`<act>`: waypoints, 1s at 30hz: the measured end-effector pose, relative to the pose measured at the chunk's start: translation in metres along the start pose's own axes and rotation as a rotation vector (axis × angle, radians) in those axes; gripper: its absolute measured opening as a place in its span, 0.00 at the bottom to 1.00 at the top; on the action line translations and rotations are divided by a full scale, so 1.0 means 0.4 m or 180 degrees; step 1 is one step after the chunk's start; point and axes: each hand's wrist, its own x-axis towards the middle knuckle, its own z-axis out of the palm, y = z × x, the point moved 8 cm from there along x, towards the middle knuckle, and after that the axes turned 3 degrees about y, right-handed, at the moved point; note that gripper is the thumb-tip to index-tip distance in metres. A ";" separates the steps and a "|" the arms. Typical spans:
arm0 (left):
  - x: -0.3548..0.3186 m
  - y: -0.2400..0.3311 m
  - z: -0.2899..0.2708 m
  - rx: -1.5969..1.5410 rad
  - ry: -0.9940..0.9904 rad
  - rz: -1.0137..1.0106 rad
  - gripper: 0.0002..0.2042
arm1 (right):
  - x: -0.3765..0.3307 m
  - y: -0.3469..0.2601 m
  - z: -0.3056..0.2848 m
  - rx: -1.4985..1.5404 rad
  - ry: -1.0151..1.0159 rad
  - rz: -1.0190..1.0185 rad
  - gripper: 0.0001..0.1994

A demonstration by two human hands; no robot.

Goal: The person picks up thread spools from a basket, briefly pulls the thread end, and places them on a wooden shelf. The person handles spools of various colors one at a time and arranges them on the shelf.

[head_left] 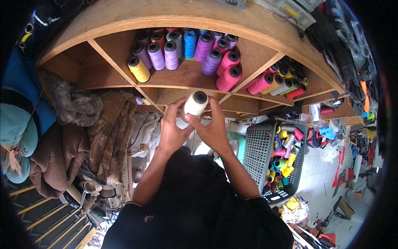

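Observation:
A white thread cone (193,107) with a black core at its top is held between both hands in front of the wooden shelf. My left hand (173,126) closes on its left side, and my right hand (210,126) grips the right side, thumb across the front. Beyond the hands, the shelf's middle compartment holds several upright thread cones: a yellow cone (139,69) at the left, lilac and purple ones, a blue cone (190,44), and pink cones (229,79) at the right.
More cones fill the right compartment, among them a pink cone (260,84). A grey plastic basket (258,151) full of mixed thread spools stands on the floor at right. Brown fabric (110,135) and clear plastic wrap (76,108) hang at left. A wooden divider (112,62) separates the compartments.

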 end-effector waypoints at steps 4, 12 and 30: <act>-0.002 -0.056 -0.002 -0.0275 0.0094 -0.0268 0.26 | 0.007 -0.007 0.012 0.0136 -0.0083 -0.0003 0.29; 0.116 -0.067 0.001 -0.0004 0.0631 0.0134 0.22 | 0.040 -0.012 -0.003 0.0050 0.0280 -0.0289 0.21; 0.227 -0.143 0.048 0.0191 0.1192 0.0139 0.15 | 0.166 0.095 0.065 -0.0600 0.0232 -0.0917 0.20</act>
